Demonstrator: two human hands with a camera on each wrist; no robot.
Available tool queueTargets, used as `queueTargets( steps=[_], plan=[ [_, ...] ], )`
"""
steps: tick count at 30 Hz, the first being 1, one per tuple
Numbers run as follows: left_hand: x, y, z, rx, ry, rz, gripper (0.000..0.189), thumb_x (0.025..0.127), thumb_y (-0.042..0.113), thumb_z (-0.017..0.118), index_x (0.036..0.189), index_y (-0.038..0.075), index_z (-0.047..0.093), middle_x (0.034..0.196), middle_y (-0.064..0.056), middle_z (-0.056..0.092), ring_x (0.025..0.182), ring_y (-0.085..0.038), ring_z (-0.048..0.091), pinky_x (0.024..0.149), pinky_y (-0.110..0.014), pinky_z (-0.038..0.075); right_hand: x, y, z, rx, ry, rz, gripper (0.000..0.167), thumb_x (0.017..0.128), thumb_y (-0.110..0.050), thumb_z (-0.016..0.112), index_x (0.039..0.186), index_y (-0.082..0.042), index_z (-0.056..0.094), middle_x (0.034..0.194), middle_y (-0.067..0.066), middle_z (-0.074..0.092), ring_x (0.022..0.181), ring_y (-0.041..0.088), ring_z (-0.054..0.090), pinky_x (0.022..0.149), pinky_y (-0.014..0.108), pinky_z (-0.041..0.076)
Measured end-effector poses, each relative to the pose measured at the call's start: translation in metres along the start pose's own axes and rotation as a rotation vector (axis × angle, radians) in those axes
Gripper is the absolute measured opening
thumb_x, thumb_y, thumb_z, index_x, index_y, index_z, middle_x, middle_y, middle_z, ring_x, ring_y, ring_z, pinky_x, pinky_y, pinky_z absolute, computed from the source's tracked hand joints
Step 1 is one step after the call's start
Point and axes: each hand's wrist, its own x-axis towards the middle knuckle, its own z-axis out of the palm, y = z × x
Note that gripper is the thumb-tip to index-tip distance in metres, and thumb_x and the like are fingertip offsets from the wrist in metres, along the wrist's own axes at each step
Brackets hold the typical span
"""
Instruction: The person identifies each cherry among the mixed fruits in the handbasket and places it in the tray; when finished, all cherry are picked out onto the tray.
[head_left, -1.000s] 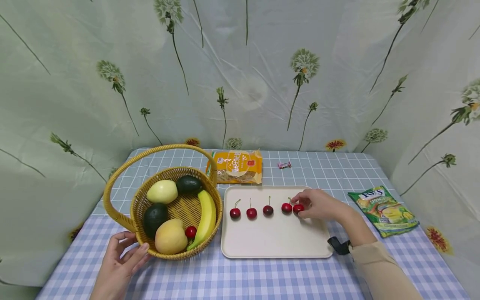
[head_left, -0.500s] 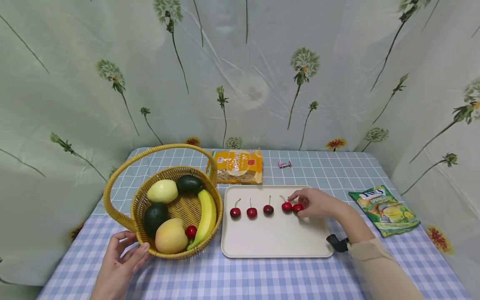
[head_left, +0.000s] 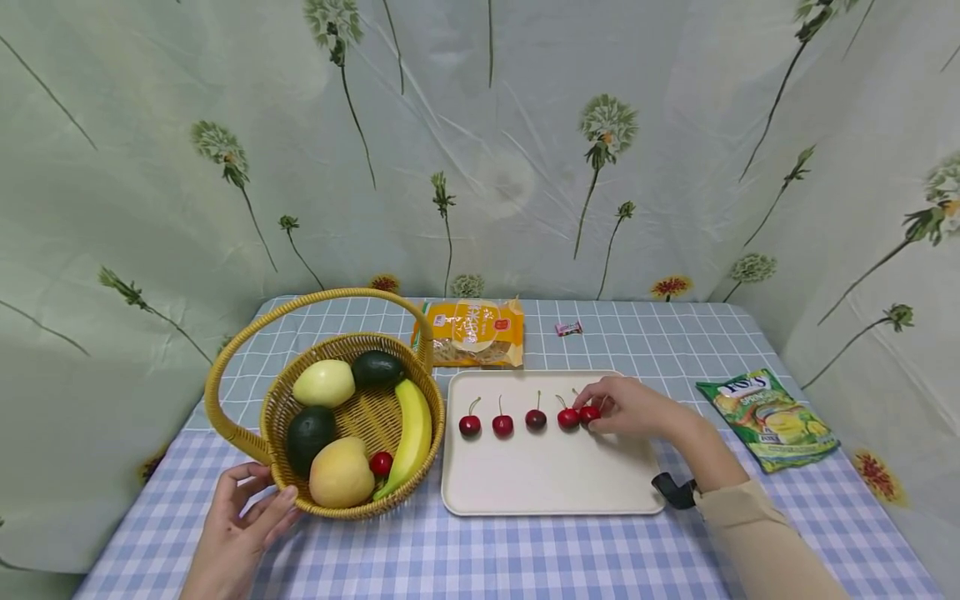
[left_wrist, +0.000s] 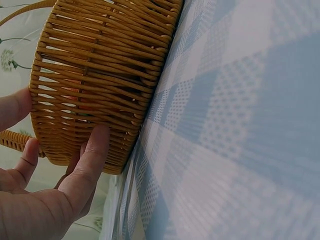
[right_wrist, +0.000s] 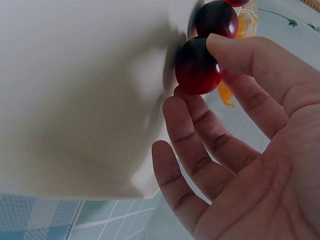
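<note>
Several red cherries with stems stand in a row across a cream tray (head_left: 555, 487). At the row's right end, my right hand (head_left: 639, 408) pinches the last cherry (right_wrist: 196, 70) between thumb and fingers. That cherry sits right against its neighbour (head_left: 567, 418), on the tray's surface. A yellow wicker basket (head_left: 358, 511) with a tall handle stands left of the tray. My left hand (head_left: 242, 523) rests at the basket's front left, fingertips touching the woven side in the left wrist view. Inside the basket lie a banana (head_left: 412, 433), a peach (head_left: 341, 473) and a small cherry (head_left: 381, 463).
The basket also holds a pale green fruit (head_left: 324, 383) and two dark avocados (head_left: 311, 440). Behind the tray lie an orange food bag (head_left: 476, 333) and a small pink wrapped candy (head_left: 568, 329). A green Fox's bag (head_left: 768, 421) lies at the right.
My right hand has slid slightly left with the end cherry, and the cherry beside it has shifted left too. The left hand and basket have stayed in place.
</note>
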Motion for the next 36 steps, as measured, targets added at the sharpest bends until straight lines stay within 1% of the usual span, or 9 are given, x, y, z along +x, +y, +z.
queueTargets(
  steps=[5, 12, 16, 21, 23, 26, 28, 32, 36],
  plan=[
    [0.001, 0.000, 0.000, 0.001, 0.003, -0.013, 0.043, 0.105, 0.006, 0.070, 0.129, 0.023, 0.039, 0.122, 0.012, 0.050, 0.098, 0.001, 0.068, 0.079, -0.022, 0.065, -0.001, 0.000, 0.001, 0.009, -0.020, -0.028, 0.026, 0.092, -0.011, 0.082, 0.117, -0.017, 0.076, 0.107, 0.001, 0.070, 0.096, 0.017, 0.063, 0.086, 0.034, 0.058],
    [0.001, 0.000, 0.000, -0.001, 0.002, -0.016, 0.043, 0.105, 0.007, 0.070, 0.129, 0.024, 0.039, 0.122, 0.011, 0.050, 0.099, 0.001, 0.068, 0.079, -0.023, 0.065, -0.003, 0.003, 0.001, 0.000, 0.024, -0.025, 0.026, 0.092, -0.012, 0.084, 0.115, -0.012, 0.073, 0.105, 0.001, 0.069, 0.094, 0.016, 0.063, 0.087, 0.034, 0.059],
    [0.001, 0.000, -0.001, -0.008, 0.003, -0.013, 0.043, 0.105, 0.006, 0.070, 0.129, 0.023, 0.039, 0.122, 0.012, 0.051, 0.098, 0.001, 0.068, 0.079, -0.023, 0.065, -0.004, 0.005, 0.001, -0.002, 0.030, -0.024, 0.028, 0.091, -0.014, 0.086, 0.115, -0.012, 0.071, 0.103, 0.002, 0.069, 0.092, 0.017, 0.062, 0.085, 0.033, 0.059],
    [0.000, 0.000, -0.001, -0.009, 0.000, -0.001, 0.042, 0.105, 0.005, 0.069, 0.129, 0.022, 0.039, 0.121, 0.012, 0.052, 0.098, 0.000, 0.069, 0.079, -0.023, 0.065, -0.006, 0.004, -0.006, -0.021, 0.044, -0.006, 0.030, 0.093, -0.019, 0.084, 0.120, -0.012, 0.071, 0.105, 0.003, 0.069, 0.096, 0.018, 0.064, 0.086, 0.034, 0.058],
    [0.000, 0.000, 0.000, -0.008, -0.002, 0.003, 0.042, 0.105, 0.005, 0.069, 0.129, 0.022, 0.039, 0.121, 0.012, 0.052, 0.098, -0.001, 0.069, 0.079, -0.023, 0.065, -0.006, 0.000, -0.012, -0.041, 0.065, -0.025, 0.030, 0.095, -0.020, 0.081, 0.122, -0.010, 0.071, 0.105, 0.004, 0.070, 0.098, 0.019, 0.065, 0.085, 0.036, 0.057],
    [0.000, 0.000, 0.000, -0.006, -0.002, 0.004, 0.042, 0.105, 0.005, 0.069, 0.129, 0.022, 0.039, 0.121, 0.012, 0.052, 0.099, -0.001, 0.069, 0.078, -0.022, 0.065, -0.005, -0.009, -0.021, -0.075, 0.093, -0.078, 0.031, 0.097, -0.022, 0.079, 0.124, -0.008, 0.072, 0.107, 0.007, 0.072, 0.099, 0.020, 0.066, 0.085, 0.041, 0.058],
    [0.000, 0.000, 0.000, -0.004, 0.001, 0.000, 0.042, 0.105, 0.006, 0.069, 0.129, 0.023, 0.039, 0.121, 0.012, 0.051, 0.099, 0.000, 0.069, 0.078, -0.022, 0.065, -0.004, -0.020, -0.026, -0.083, 0.089, -0.115, 0.032, 0.099, -0.024, 0.078, 0.126, -0.008, 0.071, 0.110, 0.008, 0.073, 0.100, 0.021, 0.067, 0.088, 0.046, 0.059],
    [0.000, 0.001, 0.000, 0.009, 0.006, -0.015, 0.042, 0.105, 0.008, 0.070, 0.129, 0.025, 0.039, 0.124, 0.009, 0.050, 0.099, 0.001, 0.068, 0.079, -0.022, 0.065, 0.003, -0.051, -0.029, -0.039, 0.024, -0.164, 0.032, 0.101, -0.028, 0.077, 0.128, -0.014, 0.071, 0.112, 0.002, 0.074, 0.104, 0.019, 0.068, 0.096, 0.051, 0.060],
    [0.000, 0.001, 0.001, 0.019, 0.009, -0.029, 0.042, 0.105, 0.010, 0.070, 0.128, 0.027, 0.039, 0.126, 0.007, 0.048, 0.100, 0.002, 0.068, 0.080, -0.022, 0.065, 0.013, -0.087, -0.028, 0.001, -0.056, -0.244, 0.029, 0.103, -0.029, 0.075, 0.130, -0.020, 0.071, 0.118, -0.004, 0.073, 0.108, 0.014, 0.069, 0.100, 0.049, 0.059]
  ],
)
